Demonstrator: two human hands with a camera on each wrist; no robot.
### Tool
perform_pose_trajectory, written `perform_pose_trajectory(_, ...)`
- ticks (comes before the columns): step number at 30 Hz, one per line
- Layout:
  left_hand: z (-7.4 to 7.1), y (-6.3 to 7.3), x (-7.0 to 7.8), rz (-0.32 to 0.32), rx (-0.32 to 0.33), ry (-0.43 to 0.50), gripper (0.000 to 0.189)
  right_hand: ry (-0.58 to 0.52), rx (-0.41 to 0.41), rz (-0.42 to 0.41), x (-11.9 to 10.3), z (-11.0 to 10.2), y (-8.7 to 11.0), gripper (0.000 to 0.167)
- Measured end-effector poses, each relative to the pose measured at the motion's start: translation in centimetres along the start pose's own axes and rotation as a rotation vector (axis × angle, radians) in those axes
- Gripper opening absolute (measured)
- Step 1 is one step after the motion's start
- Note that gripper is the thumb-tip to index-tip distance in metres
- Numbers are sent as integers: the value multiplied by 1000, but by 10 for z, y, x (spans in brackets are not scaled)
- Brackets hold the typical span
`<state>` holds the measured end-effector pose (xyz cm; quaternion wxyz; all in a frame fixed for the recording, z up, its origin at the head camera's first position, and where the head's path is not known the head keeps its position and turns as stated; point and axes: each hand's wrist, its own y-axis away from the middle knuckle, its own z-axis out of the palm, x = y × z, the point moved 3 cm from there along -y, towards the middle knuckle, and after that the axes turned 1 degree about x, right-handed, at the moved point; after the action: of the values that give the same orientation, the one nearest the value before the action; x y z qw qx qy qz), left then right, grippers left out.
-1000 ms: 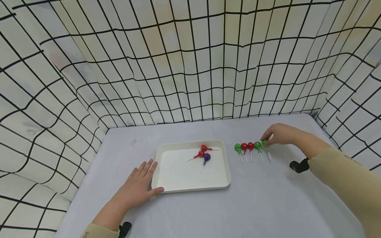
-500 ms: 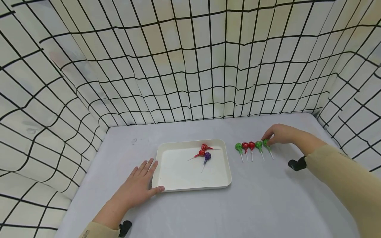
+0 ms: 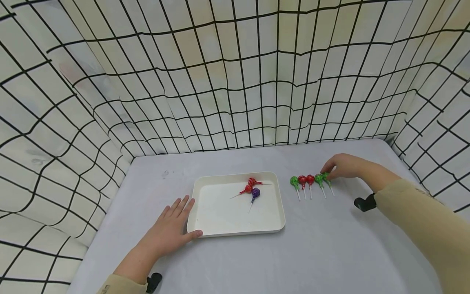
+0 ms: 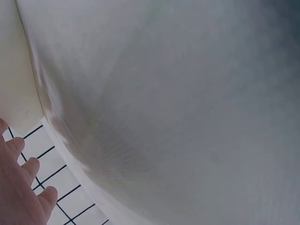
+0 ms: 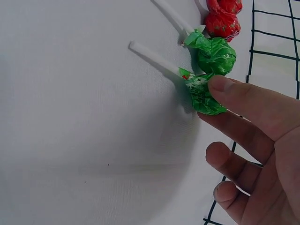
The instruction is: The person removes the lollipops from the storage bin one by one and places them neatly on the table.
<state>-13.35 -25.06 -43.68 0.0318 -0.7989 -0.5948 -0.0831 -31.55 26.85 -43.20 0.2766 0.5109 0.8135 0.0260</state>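
Observation:
My right hand (image 3: pixel 344 166) pinches the green wrapped head of a lollipop (image 5: pixel 206 96) between thumb and forefinger, its white stick pointing toward the table's front. This lollipop stands at the right end of a row, right beside another green lollipop (image 3: pixel 319 179). Further left in the row come two red lollipops (image 3: pixel 306 179) and a green lollipop (image 3: pixel 294 182). My left hand (image 3: pixel 169 228) lies with spread, straight fingers at the left edge of a white tray (image 3: pixel 220 220), thumb at its front corner. Inside the tray lie two red lollipops (image 3: pixel 248 189) and a purple lollipop (image 3: pixel 256 193).
A white cloth covers the table (image 3: pixel 257 261). White panels with a black wire grid (image 3: pixel 235 81) rise behind it and along both sides. Dark wrist devices (image 3: pixel 365 203) sit below both sleeves.
The pinched green lollipop has shifted in the right hand to lie closer beside its neighbour, its stick now more slanted. The left hand and the tray stay in place.

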Motion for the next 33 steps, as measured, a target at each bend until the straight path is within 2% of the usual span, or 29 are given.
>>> perform_pose_trajectory(8,2,0,-1,-9,0,5,101,20,18,10,-3,0,3,29)
perform_pose_trajectory(18,3,0,-2,-2,6,2,103,17,29,19,-7,-10,8,36)
perform_pose_trajectory(33,4,2,-1,-9,0,17,101,16,25,29,-9,-10,7,26)
